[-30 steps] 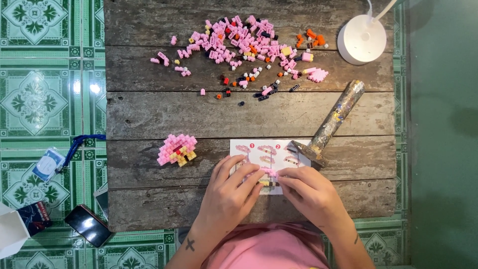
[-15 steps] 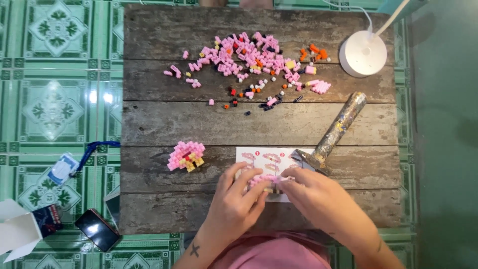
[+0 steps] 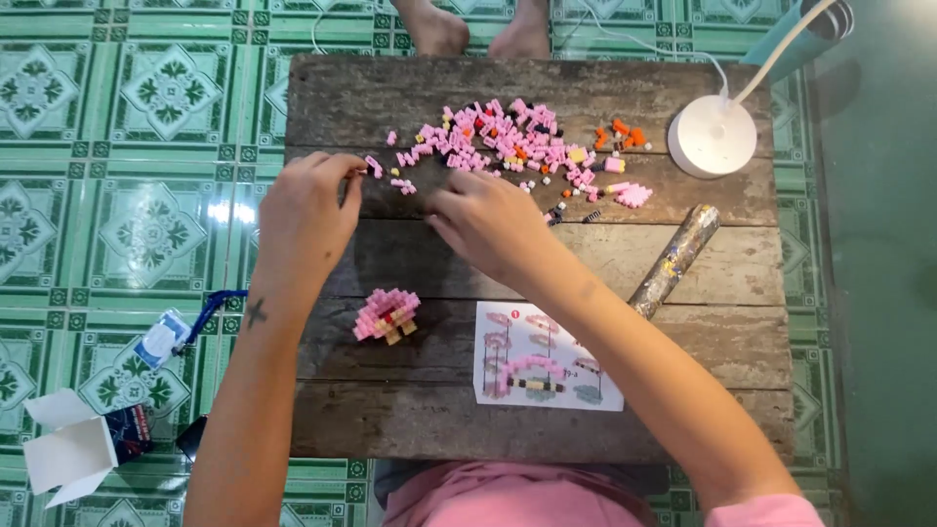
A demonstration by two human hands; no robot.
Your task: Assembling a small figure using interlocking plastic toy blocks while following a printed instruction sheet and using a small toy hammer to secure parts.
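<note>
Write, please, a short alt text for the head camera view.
Both hands, left hand and right hand, reach into a pile of small pink bricks on a wooden table. Nearer lie a half-built pink model and an instruction sheet.

A white instruction sheet (image 3: pixel 549 356), rectangular and printed with pink and dark pictures, is lying flat on the wooden surface (image 3: pixel 439 420) near its front edge, under the person's right forearm. On the green tiled floor (image 3: pixel 117 117) left of the surface, an opened white and dark blue box (image 3: pixel 83 449) is sitting with its flaps up, and a small white and blue tag (image 3: pixel 161 339) on a blue strap is lying just beyond it.
</note>
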